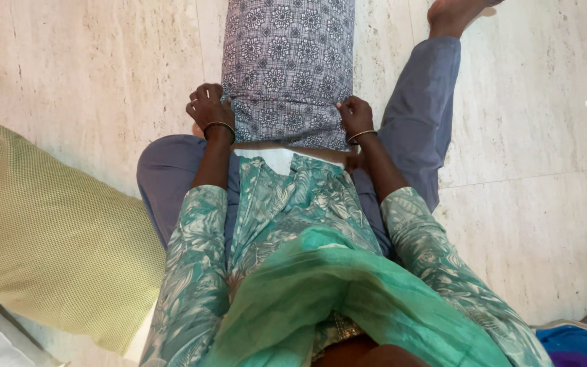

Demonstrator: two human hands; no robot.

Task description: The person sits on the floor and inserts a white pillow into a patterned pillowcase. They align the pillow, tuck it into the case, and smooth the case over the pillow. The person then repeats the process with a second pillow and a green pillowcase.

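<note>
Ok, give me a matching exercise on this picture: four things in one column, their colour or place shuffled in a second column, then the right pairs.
Things:
1. patterned cloth
2. cushion
3. left hand
4. right hand

Descriptions:
A. yellow-green, lying on the floor at the left of the picture
B. grips the cloth's near right corner
C. grey with flower squares, stretched out on the pale stone floor
D. grips the cloth's near left corner

Pairs: 1-C, 2-A, 3-D, 4-B
</note>
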